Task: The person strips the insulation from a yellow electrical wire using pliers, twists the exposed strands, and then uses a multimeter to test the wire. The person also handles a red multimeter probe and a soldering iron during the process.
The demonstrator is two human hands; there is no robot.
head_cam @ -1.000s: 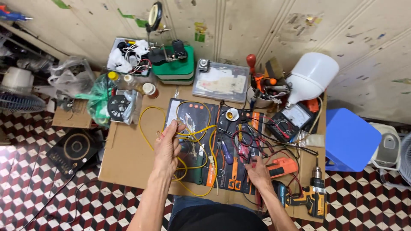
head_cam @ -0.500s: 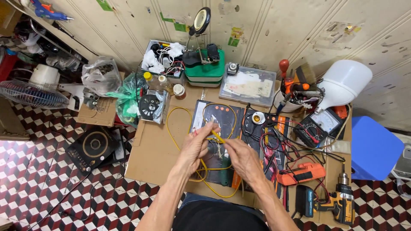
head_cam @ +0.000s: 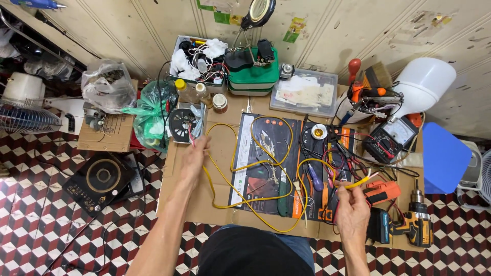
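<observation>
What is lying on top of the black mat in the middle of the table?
On the black mat lie loops of yellow wire, with ends held by the left hand and the right hand. The mat hides what is under it.

A long yellow wire (head_cam: 240, 166) is lying in loose loops across the cardboard, stretching between both sets of fingers, one end pinched at each, sagging below them.
</observation>
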